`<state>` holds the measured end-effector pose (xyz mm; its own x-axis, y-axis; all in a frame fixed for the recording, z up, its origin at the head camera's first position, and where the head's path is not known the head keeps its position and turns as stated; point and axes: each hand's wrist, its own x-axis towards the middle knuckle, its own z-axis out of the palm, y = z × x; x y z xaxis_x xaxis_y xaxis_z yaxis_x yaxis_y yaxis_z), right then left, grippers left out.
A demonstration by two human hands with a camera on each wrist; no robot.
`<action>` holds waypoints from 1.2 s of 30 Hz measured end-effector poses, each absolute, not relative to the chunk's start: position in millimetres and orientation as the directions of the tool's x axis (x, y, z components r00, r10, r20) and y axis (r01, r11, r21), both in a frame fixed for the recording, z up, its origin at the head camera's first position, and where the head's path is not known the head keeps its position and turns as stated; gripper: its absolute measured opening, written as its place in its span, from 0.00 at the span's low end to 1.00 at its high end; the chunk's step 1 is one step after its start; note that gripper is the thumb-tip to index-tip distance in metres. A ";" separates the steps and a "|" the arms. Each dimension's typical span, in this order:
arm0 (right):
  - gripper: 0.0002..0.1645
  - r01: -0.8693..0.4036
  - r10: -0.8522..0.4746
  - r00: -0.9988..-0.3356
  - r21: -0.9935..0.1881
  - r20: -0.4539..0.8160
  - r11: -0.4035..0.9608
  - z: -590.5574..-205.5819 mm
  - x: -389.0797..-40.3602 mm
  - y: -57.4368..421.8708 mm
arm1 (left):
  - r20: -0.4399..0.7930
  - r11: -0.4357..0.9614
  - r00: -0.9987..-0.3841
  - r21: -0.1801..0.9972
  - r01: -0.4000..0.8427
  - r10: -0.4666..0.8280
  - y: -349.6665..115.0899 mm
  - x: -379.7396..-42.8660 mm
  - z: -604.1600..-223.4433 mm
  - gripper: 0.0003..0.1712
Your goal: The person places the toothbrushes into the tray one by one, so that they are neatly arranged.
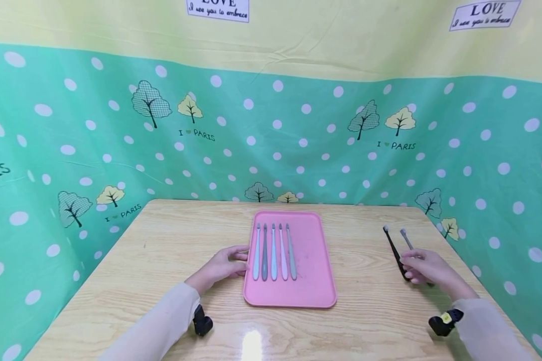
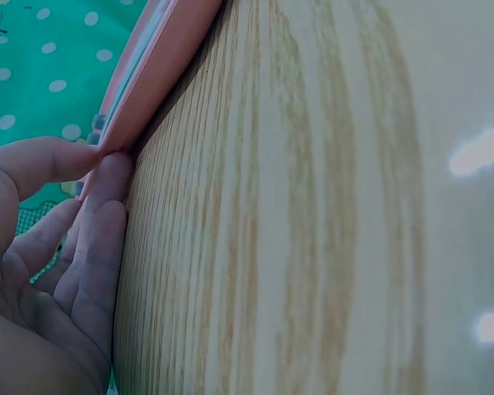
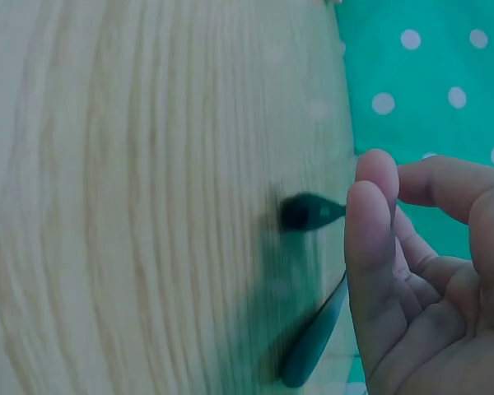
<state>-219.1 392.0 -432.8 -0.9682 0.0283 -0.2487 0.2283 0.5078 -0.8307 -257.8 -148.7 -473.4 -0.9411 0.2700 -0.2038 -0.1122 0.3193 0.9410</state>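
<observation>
In the head view my left hand [image 1: 223,265] pinches the left rim of a pink tray [image 1: 313,260]. The left wrist view shows the thumb and fingers meeting at the tray's edge [image 2: 160,86]. Several toothbrushes [image 1: 273,253] in pale blue, grey and pink lie side by side in the tray, bristle ends away from me. At the right, my right hand [image 1: 426,268] pinches a grey toothbrush [image 1: 406,238] at its middle; the fingers hide part of the handle. A black toothbrush [image 1: 393,248] lies just left of it, its lower end by my fingertips.
All of this is on a light wood-grain table [image 1: 180,240]. A green, polka-dotted curtain [image 1: 298,135] hangs along its back and sides. Small black devices [image 1: 202,321] are worn at both wrists.
</observation>
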 end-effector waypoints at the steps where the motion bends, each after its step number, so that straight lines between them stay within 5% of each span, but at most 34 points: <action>1: 0.32 0.230 0.035 -0.968 -0.826 -0.248 0.514 -432.9 -219.1 393.3 | -0.207 0.318 -0.941 0.941 -0.117 0.267 -148.5 -257.9 -473.3 0.38; 36: 0.34 0.302 0.093 -0.949 -0.783 -0.302 0.544 -443.9 -223.2 395.7 | -0.208 0.308 -0.942 0.944 -0.122 0.265 -147.6 -258.2 -472.5 0.38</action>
<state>-223.2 395.7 -443.9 -0.9489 0.0928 -0.3017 0.3021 0.5440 -0.7828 -258.2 -147.6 -472.5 -0.9415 0.2648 -0.2084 -0.1224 0.3077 0.9436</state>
